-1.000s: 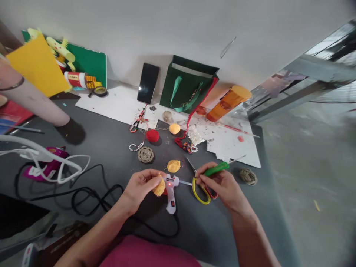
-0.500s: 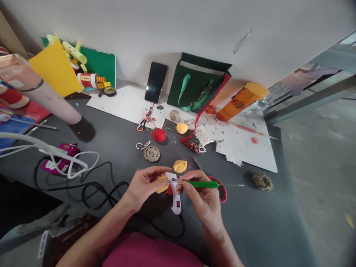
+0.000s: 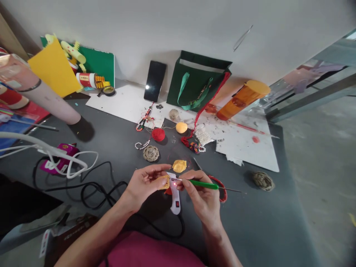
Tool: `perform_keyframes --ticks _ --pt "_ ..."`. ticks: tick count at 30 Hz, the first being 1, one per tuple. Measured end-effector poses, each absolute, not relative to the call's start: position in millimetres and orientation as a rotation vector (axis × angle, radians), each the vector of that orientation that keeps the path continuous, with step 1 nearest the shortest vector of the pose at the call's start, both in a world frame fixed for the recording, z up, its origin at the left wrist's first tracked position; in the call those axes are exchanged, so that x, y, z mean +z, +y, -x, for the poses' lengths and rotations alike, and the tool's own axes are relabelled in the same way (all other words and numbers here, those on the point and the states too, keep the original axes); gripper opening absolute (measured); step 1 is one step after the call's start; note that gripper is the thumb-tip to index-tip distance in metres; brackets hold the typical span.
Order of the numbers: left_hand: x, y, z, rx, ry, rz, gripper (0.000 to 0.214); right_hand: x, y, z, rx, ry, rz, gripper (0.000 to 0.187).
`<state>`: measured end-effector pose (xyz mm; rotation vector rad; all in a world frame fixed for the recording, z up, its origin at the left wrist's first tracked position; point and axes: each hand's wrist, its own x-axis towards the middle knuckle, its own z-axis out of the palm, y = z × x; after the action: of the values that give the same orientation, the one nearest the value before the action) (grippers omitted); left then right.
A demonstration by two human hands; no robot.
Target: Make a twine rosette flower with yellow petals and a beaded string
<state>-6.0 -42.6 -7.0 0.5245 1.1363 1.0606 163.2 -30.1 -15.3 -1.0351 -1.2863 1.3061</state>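
1. At the frame's lower centre, a yellow piece (image 3: 167, 181) is pinched by the fingers of the left hand (image 3: 140, 189).
2. Beside it, a green-handled tool (image 3: 205, 184) is likewise pinched by the right hand (image 3: 205, 200).
3. Between both hands, a glue gun (image 3: 175, 198) is seen.
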Motion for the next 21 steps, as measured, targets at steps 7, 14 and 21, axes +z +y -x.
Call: perform_keyframes --ticks 7,14,21 --pt "-8 -43 6 1.078 1.125 -0.496 0.038 -15 -33 -161 1.270 -1.280 1.022 0.006" --pt "-7 -43 4 1.138 1.134 -0.503 0.035 -23 -40 -161 1.100 -1.375 1.070 0.003" --pt "-12 -46 5 1.167 1.086 -0.435 0.038 -32 -47 -150 1.211 -1.112 0.993 0.004"
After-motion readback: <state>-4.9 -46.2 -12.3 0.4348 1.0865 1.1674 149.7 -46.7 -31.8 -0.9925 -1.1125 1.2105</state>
